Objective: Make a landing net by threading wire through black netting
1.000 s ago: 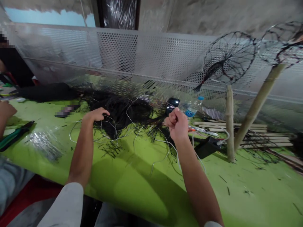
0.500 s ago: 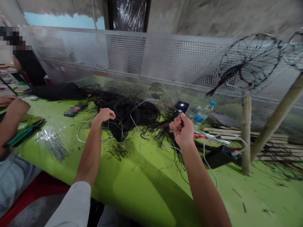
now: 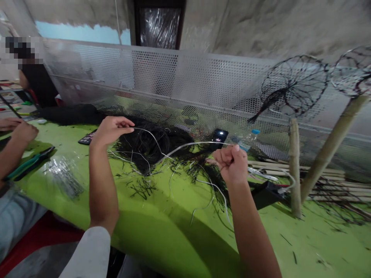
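Observation:
My left hand (image 3: 109, 129) is raised above the green table (image 3: 162, 231) and pinches one end of a thin silver wire (image 3: 174, 148). My right hand (image 3: 232, 164) is closed in a fist on the same wire further along, so the wire arcs between the two hands. Under it lies a tangled heap of black strands (image 3: 150, 144) mixed with more loose silver wires.
A perforated metal screen (image 3: 185, 85) runs along the table's back. Two wire hoops on bamboo poles (image 3: 294, 166) stand at the right, beside a black box (image 3: 265, 193), a water bottle (image 3: 249, 139) and a lit phone (image 3: 219, 136). Another person's hands (image 3: 20, 131), green pliers (image 3: 27, 164) and a bundle of wire pieces (image 3: 65, 177) are at the left.
My left hand has lifted off the black heap, pulling a silver wire up. My right hand has stayed about level, gripping the wire, which now stretches taut between both hands.

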